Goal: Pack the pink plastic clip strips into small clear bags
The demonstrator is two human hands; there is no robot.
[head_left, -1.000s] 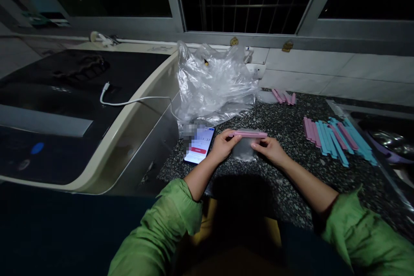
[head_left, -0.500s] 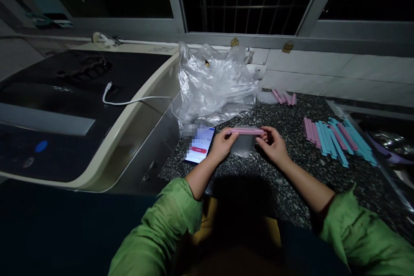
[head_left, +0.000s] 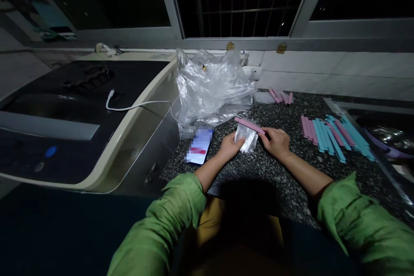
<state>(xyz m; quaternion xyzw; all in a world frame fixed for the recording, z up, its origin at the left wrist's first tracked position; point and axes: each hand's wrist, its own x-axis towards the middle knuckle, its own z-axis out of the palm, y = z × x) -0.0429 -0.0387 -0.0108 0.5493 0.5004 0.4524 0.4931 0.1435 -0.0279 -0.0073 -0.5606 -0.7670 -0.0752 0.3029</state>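
Over the speckled counter, a pink bag clip [head_left: 248, 125] runs across the top of a small clear plastic bag [head_left: 247, 140]. The clip slants, its right end lower. My left hand [head_left: 231, 145] is closed on the bag's left side, thumb in front, below the clip. With thumb and fingers, my right hand [head_left: 276, 141] pinches the clip's right end. Whether the clip is fully snapped along the bag cannot be made out. To the right lie loose pink clips [head_left: 308, 130] and blue clips [head_left: 327, 138] in a spread pile.
A phone [head_left: 199, 145] lies left of my hands. Behind it stands a large crumpled plastic bag [head_left: 213, 88]. More pink clips [head_left: 280, 96] lie near the wall. A washing machine [head_left: 142, 129] with a white cable [head_left: 139, 105] is at left, a sink edge [head_left: 381, 172] at right.
The clip has tilted from level, its left end now raised. My left hand has moved from the clip's left end down onto the bag. The bag now looks gathered and shiny.
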